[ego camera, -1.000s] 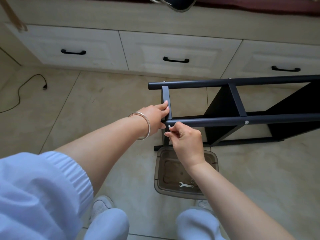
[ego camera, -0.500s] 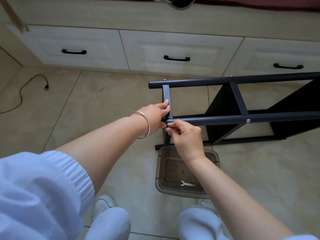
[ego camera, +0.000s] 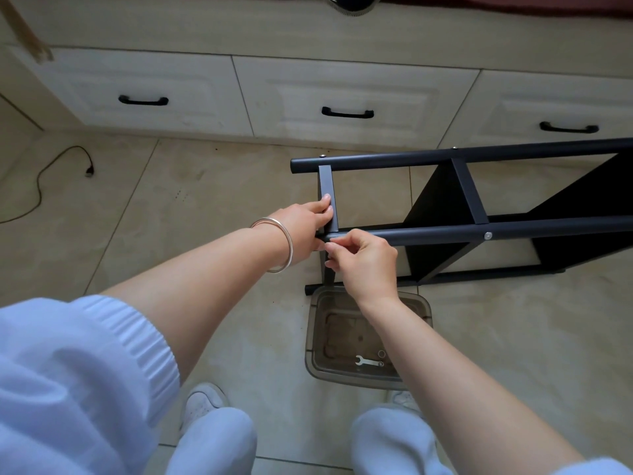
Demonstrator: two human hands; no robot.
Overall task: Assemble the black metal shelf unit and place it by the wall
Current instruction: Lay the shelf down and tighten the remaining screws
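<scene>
the black shelf frame lies on its side on the tiled floor, in front of a row of white drawers with black handles. its left end is between the two hands, and the rest of it runs out to the right edge of the view.

the left hand is closed around the short flat crossbar at the end of the frame. the fingers are pressed on the bar just above the place where it meets the near round tube. a silver bracelet sits on this wrist.

the right hand is at the left end of the near tube, just under it. its thumb and first fingers are pinched together at the end of the tube, touching it. i cannot tell if something small is between the fingertips, because the hand hides that place.

on the floor under the right forearm there is a clear plastic tray. a small flat wrench lies inside it, with a small ring beside it. a black cable lies on the floor far to the left. two white shoes and light blue trouser knees show at the bottom.
</scene>
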